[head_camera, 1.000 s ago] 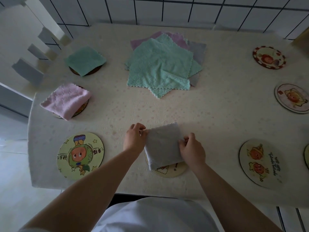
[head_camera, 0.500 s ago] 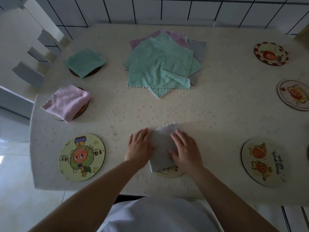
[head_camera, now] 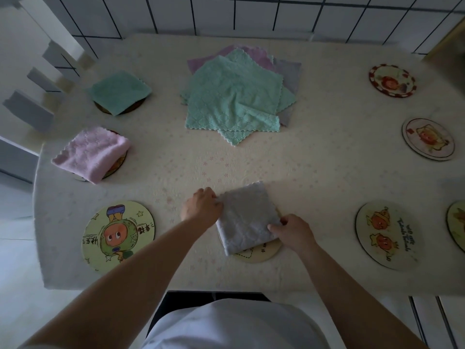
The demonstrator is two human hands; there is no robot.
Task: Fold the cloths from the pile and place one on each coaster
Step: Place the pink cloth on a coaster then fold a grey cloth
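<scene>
- Grey cloth (head_camera: 247, 219): folded to a small square, lying on the near-centre coaster (head_camera: 259, 253), which it covers except for the near rim; its far corner overhangs onto the table (head_camera: 327, 177).
- Left hand (head_camera: 201, 207): fingers curled at the cloth's left edge, apparently pinching it. Right hand (head_camera: 293, 231): fingertips nip the right edge, thumb side hidden.
- Handling, by judgement: the cloth is light, soft terry with no stiffness; layers slide and spring open unless held at the edges or pressed flat. Best taken at two opposite edges, through all layers at once. Not fragile; the coaster beneath may shift if dragged.
- Pile (head_camera: 234, 96): green cloth on top, purple and grey ones fanned beneath; the count cannot be read.
- Green cloth (head_camera: 119, 91) and pink cloth (head_camera: 91, 153) each sit folded on a coaster at left; those coasters are mostly hidden.
- Bare coasters: cartoon coaster (head_camera: 118, 235) near left, four more at right, the nearest-right one (head_camera: 456, 224) cut off by the frame edge.
- Dim light blurs the fold lines.
</scene>
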